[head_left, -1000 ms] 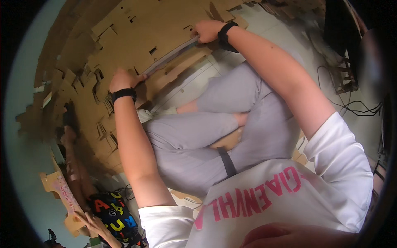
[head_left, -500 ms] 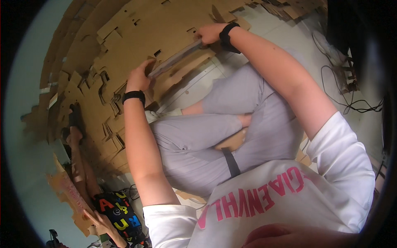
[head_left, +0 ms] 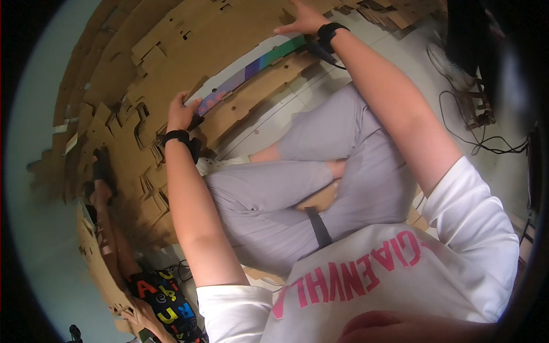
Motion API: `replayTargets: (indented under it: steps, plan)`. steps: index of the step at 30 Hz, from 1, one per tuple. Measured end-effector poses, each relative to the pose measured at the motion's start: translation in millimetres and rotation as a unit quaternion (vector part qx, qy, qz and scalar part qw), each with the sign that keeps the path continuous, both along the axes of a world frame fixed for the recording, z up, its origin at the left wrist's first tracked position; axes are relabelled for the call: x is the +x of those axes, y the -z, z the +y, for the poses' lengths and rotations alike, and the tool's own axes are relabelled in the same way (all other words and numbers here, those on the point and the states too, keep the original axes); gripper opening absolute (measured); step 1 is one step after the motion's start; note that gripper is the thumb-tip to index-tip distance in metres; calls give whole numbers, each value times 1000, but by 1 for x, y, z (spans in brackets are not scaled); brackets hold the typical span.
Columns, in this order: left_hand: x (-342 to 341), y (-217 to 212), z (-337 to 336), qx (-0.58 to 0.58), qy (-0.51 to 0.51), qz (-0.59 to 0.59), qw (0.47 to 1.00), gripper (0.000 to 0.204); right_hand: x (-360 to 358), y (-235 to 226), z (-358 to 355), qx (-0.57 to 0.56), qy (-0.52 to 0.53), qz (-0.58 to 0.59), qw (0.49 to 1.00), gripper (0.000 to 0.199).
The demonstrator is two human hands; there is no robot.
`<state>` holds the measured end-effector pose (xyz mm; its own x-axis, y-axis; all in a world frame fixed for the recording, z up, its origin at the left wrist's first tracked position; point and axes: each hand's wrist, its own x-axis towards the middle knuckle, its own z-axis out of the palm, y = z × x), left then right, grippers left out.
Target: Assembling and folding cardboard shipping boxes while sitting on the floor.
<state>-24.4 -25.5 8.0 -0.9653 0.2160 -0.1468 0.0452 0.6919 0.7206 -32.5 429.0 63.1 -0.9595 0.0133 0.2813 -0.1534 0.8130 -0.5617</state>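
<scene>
Here, the cardboard flap stretches between the splayed right hand and left hand, whose grip is unclear.

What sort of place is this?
Maybe a cardboard workshop: brown cardboard sheets with slots and cut edges spread out in front, another person holds more cardboard, and the floor is tiled.

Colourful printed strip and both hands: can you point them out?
Colourful printed strip [head_left: 252, 71], head view: its purple middle.
Left hand [head_left: 179, 116], head view: back of the hand.
Right hand [head_left: 310, 22], head view: back of the hand.
</scene>
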Motion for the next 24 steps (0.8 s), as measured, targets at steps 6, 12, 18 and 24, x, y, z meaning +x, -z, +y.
replayTargets:
  steps: [6,12,18,24]
  plan:
    - [-1,3,0,88,-105,-98,986,59,-12,17,15,-74,-56,-319,943,89]
    - [-2,9,-1,136,-141,-112,974,67,-26,47,17,-104,-34,-240,965,82]
    - [-13,21,-3,120,-182,-61,974,71,-29,58,13,-175,-12,-199,964,80]
    - [-14,17,-2,136,-209,-68,966,61,-25,48,9,-183,42,-227,956,78]
